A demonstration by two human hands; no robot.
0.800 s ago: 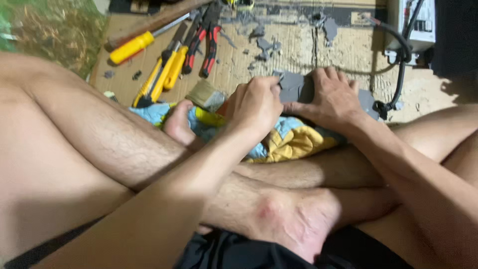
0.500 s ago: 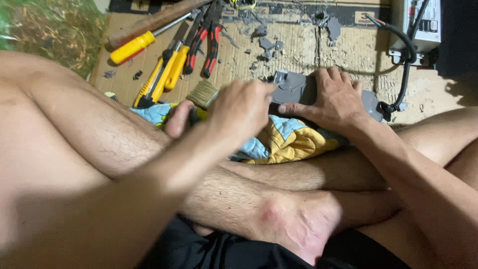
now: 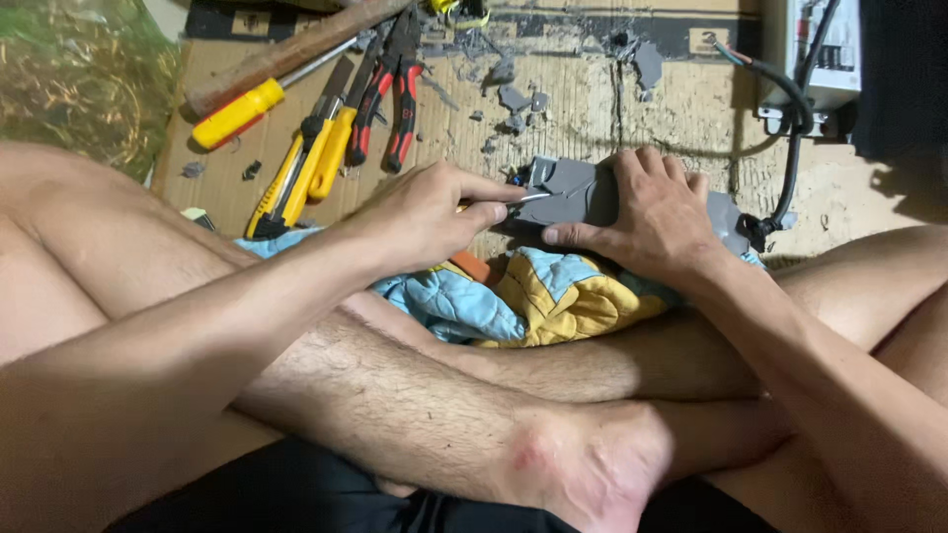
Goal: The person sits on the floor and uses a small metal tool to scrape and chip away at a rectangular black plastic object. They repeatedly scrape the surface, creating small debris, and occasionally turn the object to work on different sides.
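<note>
- Two hands are busied on one grey plastic casing (image 3: 583,192), which is lain on the cardboard-covered floor (image 3: 553,109) just beyond the crossed legs, at the far edge of a blue and yellow quilted cloth (image 3: 538,291).
- A slip is judged the chief risk: the thin metal tool tip (image 3: 533,196) is aimed across the casing toward the fingers of the holding hand, and a sudden give in the plastic could drive it into them.
- The casing could also be skidded or tipped, since it is steadied only by palm pressure and is partly rested on soft cloth.
- A black cable (image 3: 790,163) is led from the casing's right end to a white box (image 3: 825,54); a tug on it could shift the work.
- The left hand (image 3: 425,217) is closed tightly round the tool's handle, the tip touching the casing's left part.
- The right hand (image 3: 657,212) is spread flat, fingers splayed and pressed down on the casing.
- Grey plastic fragments (image 3: 513,99) are scattered beyond, and yellow-handled pliers (image 3: 301,173), red-handled pliers (image 3: 390,99) and a yellow-handled screwdriver (image 3: 237,114) are left well apart from both hands.
</note>
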